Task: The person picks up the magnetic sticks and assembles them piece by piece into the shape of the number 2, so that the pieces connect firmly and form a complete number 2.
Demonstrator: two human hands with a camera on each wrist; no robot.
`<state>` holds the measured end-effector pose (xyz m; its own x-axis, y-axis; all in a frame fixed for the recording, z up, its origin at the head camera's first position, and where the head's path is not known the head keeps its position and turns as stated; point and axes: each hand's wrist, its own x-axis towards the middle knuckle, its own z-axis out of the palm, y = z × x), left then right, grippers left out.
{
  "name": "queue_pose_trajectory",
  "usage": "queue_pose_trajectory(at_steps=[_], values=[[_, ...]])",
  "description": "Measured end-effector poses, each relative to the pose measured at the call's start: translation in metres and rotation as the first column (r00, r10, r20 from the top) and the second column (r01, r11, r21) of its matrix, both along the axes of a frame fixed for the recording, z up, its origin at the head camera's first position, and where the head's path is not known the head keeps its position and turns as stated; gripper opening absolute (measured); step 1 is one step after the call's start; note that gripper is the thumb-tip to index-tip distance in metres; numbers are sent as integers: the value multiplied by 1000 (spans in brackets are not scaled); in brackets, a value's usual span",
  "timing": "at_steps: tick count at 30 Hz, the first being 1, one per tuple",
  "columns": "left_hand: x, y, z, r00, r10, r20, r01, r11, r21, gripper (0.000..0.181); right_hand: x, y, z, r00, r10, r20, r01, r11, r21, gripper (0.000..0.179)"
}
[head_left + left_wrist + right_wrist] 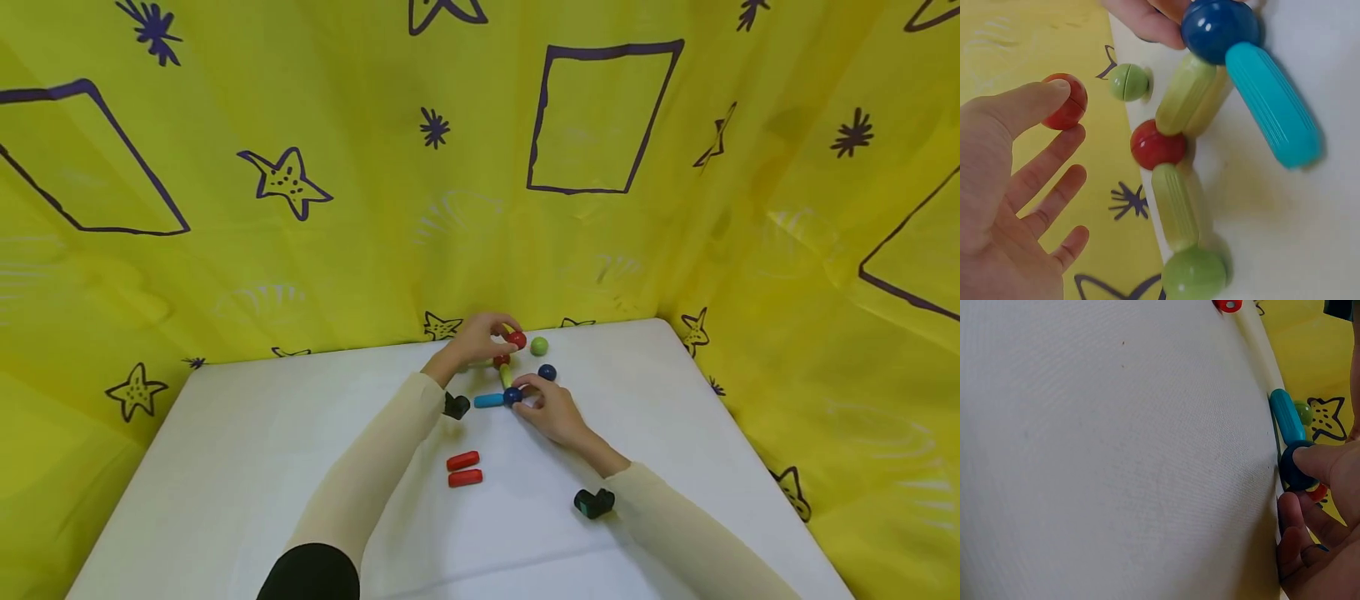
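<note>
My left hand pinches a red ball between thumb and forefinger, its other fingers spread apart. My right hand grips a dark blue ball with thumb and fingers. That ball is joined to a light blue ribbed rod and a yellow-green rod. The yellow-green rod runs to a second red ball, from which another yellow-green rod leads to a green ball. This joined chain lies on the white table, below and beside the left hand.
A loose green ball and a loose dark blue ball sit to the right of the chain. Two red rods lie nearer the front of the table. A yellow patterned curtain hangs behind the table edge.
</note>
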<state>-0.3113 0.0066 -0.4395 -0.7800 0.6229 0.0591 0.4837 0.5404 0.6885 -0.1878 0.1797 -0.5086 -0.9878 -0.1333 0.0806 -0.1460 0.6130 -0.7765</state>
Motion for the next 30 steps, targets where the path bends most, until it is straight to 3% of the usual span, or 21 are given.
queue_pose_trajectory(at_steps=[6,14,19,24,30], values=[[8,-23,6,998,12,-66,-13,1000,-6,30,-1,0,-1,1000,10,-2,-10,1000,1,32],[22,-56,7,994,36,-99,-35,999,12,29,-2,1,-2,1000,6,3,-6,1000,13,32],[32,-76,0,992,51,-115,-48,999,26,28,-2,0,-2,1000,10,7,-10,1000,9,31],[43,-94,-11,994,93,-58,-90,995,49,27,-2,0,0,1000,11,14,-11,1000,6,32],[54,-111,-30,989,140,-36,-139,990,35,24,-2,-1,1,1000,24,-2,-24,1000,19,32]])
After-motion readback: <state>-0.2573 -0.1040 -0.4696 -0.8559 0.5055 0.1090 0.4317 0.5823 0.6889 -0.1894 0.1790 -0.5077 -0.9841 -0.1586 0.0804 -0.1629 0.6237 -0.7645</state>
